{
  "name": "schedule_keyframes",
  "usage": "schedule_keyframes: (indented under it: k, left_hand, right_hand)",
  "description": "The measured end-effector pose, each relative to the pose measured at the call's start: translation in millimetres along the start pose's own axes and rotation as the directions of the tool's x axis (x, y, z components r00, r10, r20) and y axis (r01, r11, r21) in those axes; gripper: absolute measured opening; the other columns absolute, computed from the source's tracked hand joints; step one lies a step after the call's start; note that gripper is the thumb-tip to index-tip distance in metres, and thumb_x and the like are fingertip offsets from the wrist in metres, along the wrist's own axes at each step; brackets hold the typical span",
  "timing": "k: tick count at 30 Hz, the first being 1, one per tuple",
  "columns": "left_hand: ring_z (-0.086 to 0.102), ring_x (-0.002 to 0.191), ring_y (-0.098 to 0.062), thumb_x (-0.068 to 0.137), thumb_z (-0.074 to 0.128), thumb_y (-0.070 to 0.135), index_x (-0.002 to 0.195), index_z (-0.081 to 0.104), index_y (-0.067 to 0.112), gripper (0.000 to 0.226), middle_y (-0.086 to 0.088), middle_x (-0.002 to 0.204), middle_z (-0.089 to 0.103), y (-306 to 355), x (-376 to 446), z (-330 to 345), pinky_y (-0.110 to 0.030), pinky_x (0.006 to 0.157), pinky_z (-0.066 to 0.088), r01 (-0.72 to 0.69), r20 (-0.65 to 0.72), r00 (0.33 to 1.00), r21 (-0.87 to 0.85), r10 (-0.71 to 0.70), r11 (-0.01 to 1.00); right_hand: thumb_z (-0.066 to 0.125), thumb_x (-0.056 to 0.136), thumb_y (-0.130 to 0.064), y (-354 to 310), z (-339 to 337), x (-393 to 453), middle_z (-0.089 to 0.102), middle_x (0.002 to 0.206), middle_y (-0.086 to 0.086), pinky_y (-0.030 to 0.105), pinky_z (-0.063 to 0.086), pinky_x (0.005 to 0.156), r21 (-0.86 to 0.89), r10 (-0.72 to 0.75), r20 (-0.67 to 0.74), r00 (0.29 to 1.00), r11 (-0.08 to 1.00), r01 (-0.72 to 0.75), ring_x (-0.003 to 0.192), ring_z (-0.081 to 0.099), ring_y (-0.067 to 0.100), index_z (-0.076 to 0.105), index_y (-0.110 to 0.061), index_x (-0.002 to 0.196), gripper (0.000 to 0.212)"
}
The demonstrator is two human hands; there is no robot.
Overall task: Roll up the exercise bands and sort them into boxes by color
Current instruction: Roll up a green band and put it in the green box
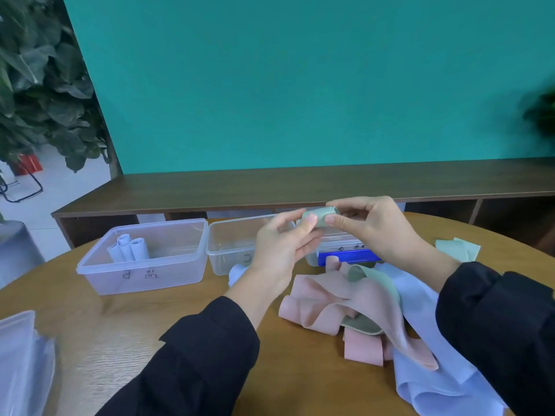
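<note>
Both hands pinch green roll above "C" box.

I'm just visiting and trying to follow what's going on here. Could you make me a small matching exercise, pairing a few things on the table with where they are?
Things:
1. green roll
2. pale blue rolls
3. pink bands
4. middle box

Places:
A. loose on the table
B. between both hands
C. inside the left box
D. behind the left hand

Pairs: 1-B, 2-C, 3-A, 4-D

handwritten "p" on left box, "c" on middle box
</note>
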State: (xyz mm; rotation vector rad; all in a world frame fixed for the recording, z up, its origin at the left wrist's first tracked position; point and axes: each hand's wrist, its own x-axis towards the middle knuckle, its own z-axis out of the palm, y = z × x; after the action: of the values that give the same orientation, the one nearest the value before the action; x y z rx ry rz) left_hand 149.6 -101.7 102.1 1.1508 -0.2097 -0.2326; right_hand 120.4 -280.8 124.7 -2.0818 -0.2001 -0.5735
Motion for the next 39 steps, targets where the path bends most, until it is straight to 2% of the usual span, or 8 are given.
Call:
schedule_keyframes:
  k: [4, 8, 11, 17, 22, 27, 33, 39]
  left_hand:
    - [0.075, 0.091, -0.012, 0.096, 0.071, 0.021, 0.134, 0.063, 0.018, 0.039, 0.003, 0.098, 0.077, -17, 6, -13, -0.026, 0.084, 0.06, -0.179, -0.098, 0.971, 0.302, 0.217, 0.937]
    - [0.073, 0.093, -0.01, 0.1, 0.062, 0.017, 0.122, 0.068, 0.03, 0.027, 0.013, 0.098, 0.076, -44, 5, -27, -0.043, 0.088, 0.059, -0.322, -0.105, 0.902, 0.483, 0.419, 0.815]
    - [0.072, 0.09, -0.005, 0.1, 0.061, 0.016, 0.11, 0.066, 0.043, 0.029, 0.024, 0.095, 0.073, -60, 2, -34, -0.043, 0.081, 0.06, -0.326, -0.149, 0.862, 0.57, 0.485, 0.754]
    - [0.068, 0.091, 0.004, 0.095, 0.059, -0.001, 0.107, 0.065, 0.039, 0.042, 0.026, 0.094, 0.073, -68, 2, -43, -0.015, 0.073, 0.051, -0.312, -0.183, 0.839, 0.61, 0.512, 0.728]
    - [0.066, 0.095, 0.004, 0.095, 0.061, 0.001, 0.103, 0.061, 0.047, 0.048, 0.036, 0.101, 0.067, -71, 1, -43, -0.018, 0.076, 0.054, -0.312, -0.144, 0.844, 0.652, 0.516, 0.691]
    - [0.064, 0.104, 0.004, 0.096, 0.062, 0.006, 0.108, 0.065, 0.04, 0.036, 0.032, 0.105, 0.067, -75, -3, -39, -0.013, 0.08, 0.05, -0.341, -0.095, 0.846, 0.659, 0.524, 0.671]
    - [0.062, 0.1, 0.007, 0.096, 0.063, 0.006, 0.111, 0.066, 0.037, 0.035, 0.029, 0.097, 0.068, -78, -3, -41, -0.008, 0.076, 0.049, -0.316, -0.101, 0.859, 0.666, 0.501, 0.675]
    - [0.061, 0.091, 0.01, 0.096, 0.063, 0.006, 0.114, 0.066, 0.036, 0.034, 0.024, 0.096, 0.067, -81, -2, -42, -0.009, 0.074, 0.049, -0.29, -0.101, 0.872, 0.682, 0.479, 0.672]
  right_hand:
    - [0.081, 0.085, -0.033, 16, -4, 34, 0.068, 0.074, -0.005, 0.022, 0.048, 0.069, -0.183, 0.013, -0.007, 1.0, 0.983, -0.014, 0.068, 0.056, 0.008, 0.077, -0.024, 0.098, 0.016]
    - [0.074, 0.087, -0.03, 36, -4, 70, 0.069, 0.079, -0.007, 0.022, 0.046, 0.063, -0.476, 0.078, 0.093, 0.993, 0.879, -0.025, 0.075, 0.061, 0.017, 0.076, -0.019, 0.098, 0.016]
    - [0.071, 0.09, -0.029, 55, 3, 92, 0.067, 0.091, -0.002, 0.028, 0.044, 0.07, -0.627, 0.197, 0.201, 0.96, 0.779, -0.029, 0.083, 0.06, 0.021, 0.076, -0.015, 0.11, 0.025]
    - [0.073, 0.091, -0.029, 73, 25, 118, 0.068, 0.121, 0.005, 0.031, 0.046, 0.09, -0.63, 0.281, 0.314, 0.907, 0.776, -0.023, 0.11, 0.06, 0.023, 0.073, -0.014, 0.12, 0.033]
    - [0.082, 0.082, -0.031, 77, 47, 128, 0.061, 0.104, 0.001, 0.032, 0.046, 0.083, -0.615, 0.259, 0.318, 0.912, 0.788, -0.01, 0.096, 0.054, 0.02, 0.069, -0.016, 0.11, 0.034]
    - [0.089, 0.075, -0.026, 84, 56, 130, 0.065, 0.088, -0.005, 0.033, 0.051, 0.082, -0.581, 0.263, 0.348, 0.9, 0.814, -0.013, 0.091, 0.061, 0.021, 0.069, -0.019, 0.091, 0.026]
    - [0.085, 0.08, -0.019, 89, 62, 129, 0.073, 0.106, 0.004, 0.04, 0.053, 0.096, -0.537, 0.212, 0.354, 0.911, 0.843, 0.013, 0.102, 0.065, 0.021, 0.077, -0.016, 0.106, 0.027]
    - [0.081, 0.084, -0.015, 93, 62, 127, 0.072, 0.116, 0.004, 0.027, 0.048, 0.088, -0.517, 0.185, 0.334, 0.924, 0.856, 0.015, 0.097, 0.062, 0.016, 0.075, -0.013, 0.116, 0.032]
